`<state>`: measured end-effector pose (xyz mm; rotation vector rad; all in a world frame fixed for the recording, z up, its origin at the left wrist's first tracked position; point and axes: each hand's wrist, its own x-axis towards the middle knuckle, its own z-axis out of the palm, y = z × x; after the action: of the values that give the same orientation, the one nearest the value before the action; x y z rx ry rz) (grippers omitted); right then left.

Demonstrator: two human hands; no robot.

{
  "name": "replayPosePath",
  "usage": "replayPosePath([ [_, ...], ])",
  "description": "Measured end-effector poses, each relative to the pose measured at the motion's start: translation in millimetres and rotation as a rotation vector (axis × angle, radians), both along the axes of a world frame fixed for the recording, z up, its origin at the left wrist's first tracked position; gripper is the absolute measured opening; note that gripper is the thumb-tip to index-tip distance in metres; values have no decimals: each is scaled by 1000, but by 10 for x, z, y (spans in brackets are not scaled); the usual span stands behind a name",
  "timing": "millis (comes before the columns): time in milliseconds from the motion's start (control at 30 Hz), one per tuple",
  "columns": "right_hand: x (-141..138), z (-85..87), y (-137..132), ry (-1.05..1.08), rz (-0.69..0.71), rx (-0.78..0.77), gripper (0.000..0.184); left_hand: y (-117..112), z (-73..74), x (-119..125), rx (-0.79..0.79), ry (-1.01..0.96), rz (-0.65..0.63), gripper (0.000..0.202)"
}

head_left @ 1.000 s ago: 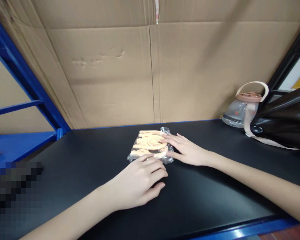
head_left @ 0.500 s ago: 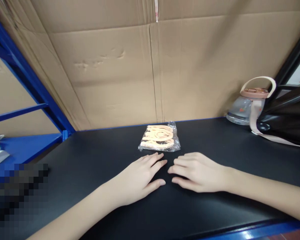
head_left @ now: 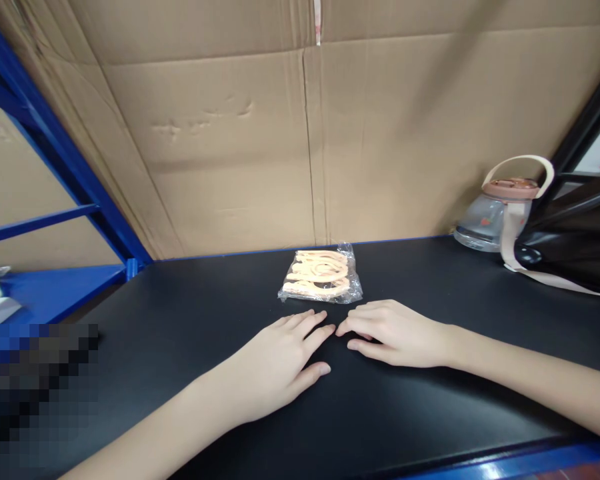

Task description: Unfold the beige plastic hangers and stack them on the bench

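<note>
On the smooth black tabletop (head_left: pixel 190 313), a clear plastic packet of pale peach, curved pieces (head_left: pixel 320 272) is placed just beyond the bare left hand (head_left: pixel 284 360) and bare right hand (head_left: pixel 393 333), both held open, fingers loosely parted.

At the far right of my view I see a clear bottle (head_left: pixel 483 217) upright on the black counter (head_left: pixel 190 300), with a brownish-pink lid (head_left: pixel 511 189) and a raised cream handle (head_left: pixel 523 159). Its pale strap (head_left: pixel 510 233) runs down and trails over the counter before a glossy black bag (head_left: pixel 575 233). Behind, I have a creased cardboard sheet (head_left: pixel 230 167). On my left a blue metal frame (head_left: pixel 65 160) slants up beside a blue shelf (head_left: pixel 70 287); pixelation covers the lower corner.
</note>
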<state>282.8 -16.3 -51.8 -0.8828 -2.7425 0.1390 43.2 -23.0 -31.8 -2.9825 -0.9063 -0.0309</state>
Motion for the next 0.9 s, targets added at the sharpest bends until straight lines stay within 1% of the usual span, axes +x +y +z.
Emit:
replayPosePath([
  [467,-2,-4,2,-8,6,7,22,-5,-49,-9,24,-19,-6,48],
  [533,3,-22,-16,13,17,0,21,-9,-35,-12,25,-38,-21,47],
  [600,29,-27,-6,92,22,-24,21,28,18,-14,10,-72,-10,43],
  [667,76,4,76,226,-25,-12,22,143,108,-4,24,-138,78,34],
  [733,131,79,258,334,-121,77,22,355,202,35,96,-242,218,31],
  [767,155,127,384,329,-171,128,23,493,233,70,130,-304,257,33],
  [800,174,173,526,290,-190,179,25,646,245,115,119,-365,304,33],
  [833,186,213,676,225,-171,212,28,805,235,172,69,-425,374,35],
  [900,194,260,959,87,-98,232,36,1105,146,303,22,-427,456,43],
])
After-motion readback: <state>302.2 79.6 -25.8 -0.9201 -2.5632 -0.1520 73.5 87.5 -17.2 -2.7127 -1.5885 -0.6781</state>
